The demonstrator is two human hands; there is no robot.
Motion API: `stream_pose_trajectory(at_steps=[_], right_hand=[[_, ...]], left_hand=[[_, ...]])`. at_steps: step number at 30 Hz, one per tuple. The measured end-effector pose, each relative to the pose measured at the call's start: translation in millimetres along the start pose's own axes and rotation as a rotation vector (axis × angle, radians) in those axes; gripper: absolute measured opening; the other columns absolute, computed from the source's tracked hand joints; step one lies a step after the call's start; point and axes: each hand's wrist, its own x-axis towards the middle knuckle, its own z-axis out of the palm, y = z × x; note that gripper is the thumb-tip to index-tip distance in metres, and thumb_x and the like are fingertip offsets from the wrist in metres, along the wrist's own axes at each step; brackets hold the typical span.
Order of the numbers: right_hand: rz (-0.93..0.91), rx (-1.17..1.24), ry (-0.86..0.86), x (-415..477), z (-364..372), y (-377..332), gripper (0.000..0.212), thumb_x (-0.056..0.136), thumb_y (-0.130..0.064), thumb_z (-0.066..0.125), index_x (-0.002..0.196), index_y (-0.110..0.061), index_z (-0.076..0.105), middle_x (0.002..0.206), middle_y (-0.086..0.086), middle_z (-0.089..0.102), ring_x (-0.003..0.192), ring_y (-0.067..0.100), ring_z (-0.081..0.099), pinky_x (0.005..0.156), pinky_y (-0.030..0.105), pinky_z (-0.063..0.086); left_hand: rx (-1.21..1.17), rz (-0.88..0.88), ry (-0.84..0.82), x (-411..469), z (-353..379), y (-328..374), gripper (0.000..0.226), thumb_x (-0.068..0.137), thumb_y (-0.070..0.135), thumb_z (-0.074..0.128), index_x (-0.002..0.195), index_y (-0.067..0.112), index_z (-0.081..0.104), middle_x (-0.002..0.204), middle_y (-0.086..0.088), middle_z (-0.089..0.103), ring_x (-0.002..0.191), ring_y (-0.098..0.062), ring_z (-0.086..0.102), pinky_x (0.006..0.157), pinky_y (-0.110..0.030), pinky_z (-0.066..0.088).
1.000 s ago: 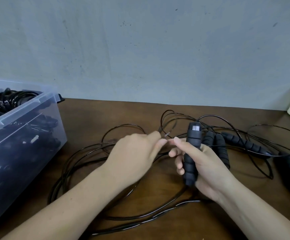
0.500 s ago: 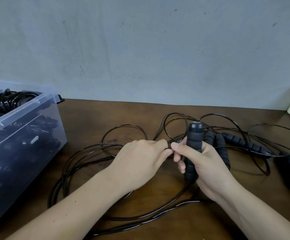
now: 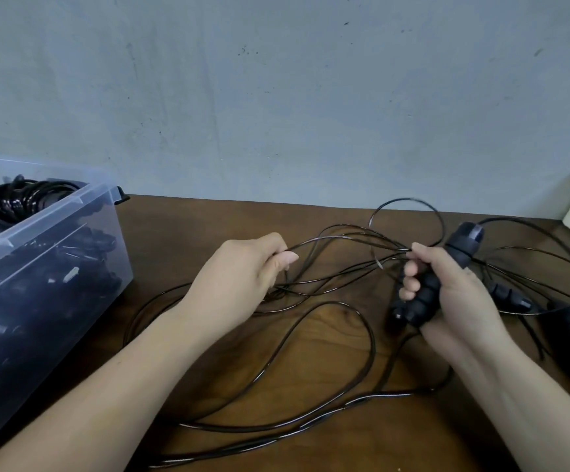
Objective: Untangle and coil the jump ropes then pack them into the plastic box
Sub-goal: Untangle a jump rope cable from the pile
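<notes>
From the head view, the person's left grip [image 3: 239,270] is curling its fingers and pinching several strands of the thin black cord [image 3: 338,238] between thumb and fingertips, lifting them just off the desk [image 3: 208,219]. The right grip [image 3: 454,294] is wrapping its fingers round a black ribbed handle [image 3: 426,294], which is tilting with its capped end pointing up and to the right. Whether a second handle is sitting in the same fist I cannot tell. The right thumb and forefinger are also pinching the cord strands beside the handle's upper part. Between the two grips the strands are hanging in a loose, crossing bundle, and one loop is arching up behind the right thumb.

More loops of the cord are lying across the desk in front of the forearms and trailing toward the near edge. Further loose handles [image 3: 508,298] are lying on the desk to the right of the right grip, amid more cord.

The clear plastic box [image 3: 48,233] is standing at the left of the desk, well apart from both grips, and is holding dark coiled ropes [image 3: 21,199]. A grey wall [image 3: 276,97] is rising behind the desk.
</notes>
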Motion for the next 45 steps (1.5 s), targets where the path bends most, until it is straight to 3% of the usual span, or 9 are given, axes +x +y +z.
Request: stream_pose_trajectory(at_steps=[2,5,12,20,25,29,36,41,45], right_hand=[[0.015,-0.051,-0.045,-7,6,3,0.024,0.099,-0.025,0.073,0.109,-0.004,0.071,0.078,0.007,0.061,0.060,0.015,0.049,0.052,0.026,0.042],[0.052,-0.153,-0.150,-17,17,8,0.036,0.096,-0.031,0.074,0.117,-0.002,0.076,0.083,0.012,0.065,0.060,0.017,0.050,0.053,0.027,0.044],[0.028,-0.269,-0.292,-33,32,35,0.017,0.095,-0.026,0.076,0.099,-0.010,0.075,0.082,0.019,0.068,0.058,0.024,0.051,0.056,0.033,0.046],[-0.016,-0.273,-0.317,-33,30,29,0.016,0.095,-0.019,0.075,0.086,-0.007,0.069,0.080,0.018,0.065,0.057,0.022,0.050,0.059,0.033,0.047],[-0.009,-0.002,-0.161,-14,17,6,0.018,0.096,-0.012,0.071,0.084,-0.014,0.058,0.076,0.007,0.057,0.056,0.014,0.043,0.051,0.025,0.039],[0.032,0.134,-0.021,4,-6,-9,0.016,0.098,-0.020,0.073,0.089,-0.017,0.060,0.079,0.000,0.057,0.059,0.009,0.045,0.052,0.020,0.042],[0.086,-0.108,-0.155,-18,18,12,0.038,0.095,-0.031,0.075,0.120,-0.002,0.075,0.083,0.010,0.064,0.059,0.016,0.049,0.053,0.026,0.042],[0.090,-0.203,-0.314,-35,33,32,0.030,0.096,-0.028,0.074,0.113,-0.004,0.076,0.082,0.017,0.065,0.057,0.021,0.048,0.057,0.030,0.045],[0.044,-0.231,-0.293,-35,30,36,0.017,0.097,-0.021,0.074,0.086,-0.008,0.073,0.078,0.019,0.061,0.059,0.024,0.046,0.060,0.032,0.046]], left_hand=[[-0.003,0.013,0.011,-1,0,2,0.032,0.105,0.054,0.044,0.092,0.029,0.060,0.064,0.007,0.063,0.060,-0.010,0.059,0.053,-0.024,0.042],[0.020,0.080,0.015,-4,4,8,0.039,0.104,0.061,0.037,0.093,0.030,0.058,0.063,0.007,0.061,0.060,-0.011,0.059,0.057,-0.037,0.051],[0.140,0.281,0.107,-17,29,31,0.033,0.105,0.054,0.046,0.090,0.027,0.058,0.067,0.009,0.041,0.067,-0.009,0.042,0.052,-0.036,0.046],[0.038,0.253,-0.016,-18,29,32,0.028,0.105,0.054,0.048,0.095,0.030,0.061,0.073,0.011,0.049,0.077,-0.009,0.049,0.062,-0.035,0.049],[-0.001,0.165,-0.063,-11,16,19,0.032,0.104,0.057,0.051,0.085,0.032,0.057,0.065,0.009,0.054,0.070,-0.011,0.056,0.060,-0.029,0.044],[-0.022,0.073,-0.029,-5,4,5,0.035,0.104,0.056,0.052,0.083,0.028,0.058,0.063,0.005,0.056,0.065,-0.013,0.057,0.058,-0.033,0.046],[-0.041,0.151,-0.066,-11,13,19,0.032,0.107,0.053,0.049,0.085,0.029,0.054,0.065,0.008,0.052,0.064,-0.012,0.052,0.057,-0.026,0.039],[-0.021,0.222,-0.087,-18,24,30,0.026,0.108,0.047,0.052,0.088,0.031,0.052,0.068,0.012,0.049,0.067,-0.011,0.052,0.059,-0.031,0.043],[0.010,0.237,-0.123,-20,26,30,0.024,0.109,0.050,0.050,0.093,0.033,0.056,0.073,0.012,0.054,0.073,-0.011,0.056,0.059,-0.022,0.040]])
